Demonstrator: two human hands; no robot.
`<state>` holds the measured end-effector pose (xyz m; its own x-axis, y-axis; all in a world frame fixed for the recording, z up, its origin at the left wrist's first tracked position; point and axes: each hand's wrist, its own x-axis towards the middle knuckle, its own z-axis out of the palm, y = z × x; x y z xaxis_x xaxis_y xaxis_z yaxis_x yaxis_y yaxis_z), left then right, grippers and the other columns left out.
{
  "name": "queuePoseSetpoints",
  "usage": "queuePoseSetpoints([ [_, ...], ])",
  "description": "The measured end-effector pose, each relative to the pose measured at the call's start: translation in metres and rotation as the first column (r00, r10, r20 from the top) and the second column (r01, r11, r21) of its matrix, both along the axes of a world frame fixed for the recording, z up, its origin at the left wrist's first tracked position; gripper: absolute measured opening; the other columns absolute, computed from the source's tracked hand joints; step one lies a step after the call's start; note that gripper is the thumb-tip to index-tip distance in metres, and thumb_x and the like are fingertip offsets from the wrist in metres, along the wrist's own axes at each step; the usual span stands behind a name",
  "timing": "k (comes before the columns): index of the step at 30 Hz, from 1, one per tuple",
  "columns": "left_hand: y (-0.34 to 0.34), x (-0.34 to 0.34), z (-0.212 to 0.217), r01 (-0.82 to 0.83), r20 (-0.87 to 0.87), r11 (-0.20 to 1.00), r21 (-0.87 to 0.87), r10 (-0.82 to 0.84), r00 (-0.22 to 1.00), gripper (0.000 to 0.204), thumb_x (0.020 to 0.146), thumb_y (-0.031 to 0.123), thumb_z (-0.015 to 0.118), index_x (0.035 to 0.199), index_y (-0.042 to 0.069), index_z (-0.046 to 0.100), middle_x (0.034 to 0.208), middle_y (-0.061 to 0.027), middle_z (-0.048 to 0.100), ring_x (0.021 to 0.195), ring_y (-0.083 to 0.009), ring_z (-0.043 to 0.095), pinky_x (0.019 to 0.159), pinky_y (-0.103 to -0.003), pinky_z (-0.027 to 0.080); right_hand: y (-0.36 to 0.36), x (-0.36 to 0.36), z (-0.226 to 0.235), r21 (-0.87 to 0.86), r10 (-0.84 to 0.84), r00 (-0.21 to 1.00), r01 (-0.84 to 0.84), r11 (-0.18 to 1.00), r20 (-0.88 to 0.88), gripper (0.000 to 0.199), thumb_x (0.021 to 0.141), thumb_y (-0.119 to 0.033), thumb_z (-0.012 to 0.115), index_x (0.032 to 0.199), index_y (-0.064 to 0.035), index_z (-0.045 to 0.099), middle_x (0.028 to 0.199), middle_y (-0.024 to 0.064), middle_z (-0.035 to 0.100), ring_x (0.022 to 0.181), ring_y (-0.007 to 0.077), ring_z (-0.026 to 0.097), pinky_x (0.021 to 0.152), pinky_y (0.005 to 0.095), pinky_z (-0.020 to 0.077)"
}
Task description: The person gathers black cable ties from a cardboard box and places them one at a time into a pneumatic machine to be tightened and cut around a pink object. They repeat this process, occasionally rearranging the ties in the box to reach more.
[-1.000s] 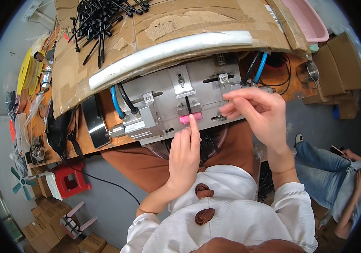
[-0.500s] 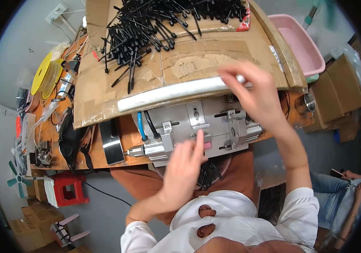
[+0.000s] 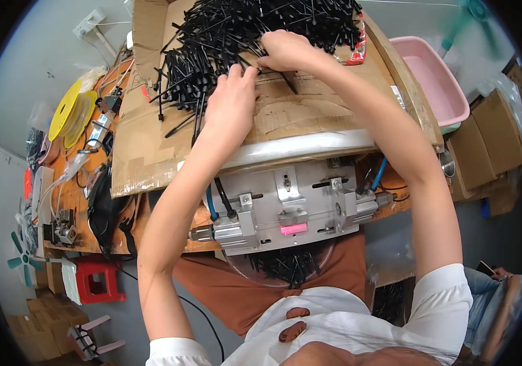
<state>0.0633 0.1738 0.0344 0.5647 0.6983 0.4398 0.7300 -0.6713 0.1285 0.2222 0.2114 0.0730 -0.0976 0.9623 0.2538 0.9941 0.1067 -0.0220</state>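
Both my hands reach far forward over the cardboard sheet (image 3: 151, 146) into a big heap of thin black plastic parts (image 3: 255, 30). My left hand (image 3: 231, 97) lies at the near edge of the heap, fingers among the black pieces. My right hand (image 3: 285, 52) is closed around one or two black parts at the heap's front. Near my body sits a grey metal press fixture (image 3: 285, 210) with a pink piece (image 3: 293, 229) in its middle. A bowl with black parts (image 3: 285, 265) rests on my lap under the fixture.
A white tube (image 3: 309, 146) runs along the cardboard's near edge. A pink basin (image 3: 435, 82) stands at the right, with cardboard boxes (image 3: 486, 146) beside it. Yellow reels (image 3: 68, 110), cables and tools crowd the left of the orange bench. A red stool (image 3: 96, 280) stands on the floor.
Both hands have left the metal fixture and moved forward onto the heap of black parts. The pink piece stays in the fixture. My head has tilted forward, showing more of the heap.
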Motion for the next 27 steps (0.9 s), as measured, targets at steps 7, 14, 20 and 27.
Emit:
queuePoseSetpoints([
  [7,-0.044,-0.029,0.008,0.240,0.085,0.965,-0.104,-0.231,0.969,0.020,0.084,0.009,0.063,0.102,0.004,0.056,0.092,-0.0143,0.055,0.089,-0.0330,0.056,0.077,-0.040,0.045,-0.075,0.036,-0.003,-0.216,0.229,0.947,-0.277,0.936,-0.225,0.025,0.078,-0.020,0.071,0.083,0.0033,0.063,0.076,0.0177,0.065,0.072,0.0314,0.063,0.066,0.0399,0.0483],
  [14,-0.044,-0.036,0.021,0.321,0.056,0.936,-0.144,-0.317,0.947,0.022,0.079,0.005,0.067,0.100,0.004,0.061,0.084,-0.0091,0.059,0.090,-0.0267,0.052,0.082,-0.037,0.043,-0.108,0.044,0.001,-0.157,0.188,0.935,-0.243,0.957,-0.300,0.021,0.075,-0.020,0.074,0.085,-0.0018,0.069,0.079,0.0162,0.067,0.078,0.0300,0.066,0.072,0.0386,0.0509],
  [20,-0.043,-0.036,0.021,0.393,0.103,0.904,-0.165,-0.381,0.919,0.022,0.079,0.005,0.067,0.101,0.005,0.063,0.083,-0.0086,0.060,0.085,-0.0267,0.053,0.081,-0.035,0.043,-0.111,0.053,0.002,0.129,0.176,0.934,-0.142,0.981,-0.311,0.020,0.083,-0.020,0.069,0.093,-0.0021,0.070,0.085,0.0160,0.070,0.075,0.0255,0.068,0.065,0.0341,0.0535],
  [27,-0.005,-0.038,0.053,0.535,0.487,0.593,-0.602,-0.259,0.834,0.023,0.093,0.015,0.059,0.113,0.004,0.065,0.084,0.0022,0.060,0.080,-0.0075,0.055,0.073,-0.022,0.048,-0.140,0.055,0.029,0.084,0.148,0.734,-0.123,0.989,-0.663,0.032,0.092,-0.022,0.062,0.107,0.0057,0.063,0.092,0.0105,0.069,0.077,0.0112,0.064,0.063,0.0221,0.0498],
])
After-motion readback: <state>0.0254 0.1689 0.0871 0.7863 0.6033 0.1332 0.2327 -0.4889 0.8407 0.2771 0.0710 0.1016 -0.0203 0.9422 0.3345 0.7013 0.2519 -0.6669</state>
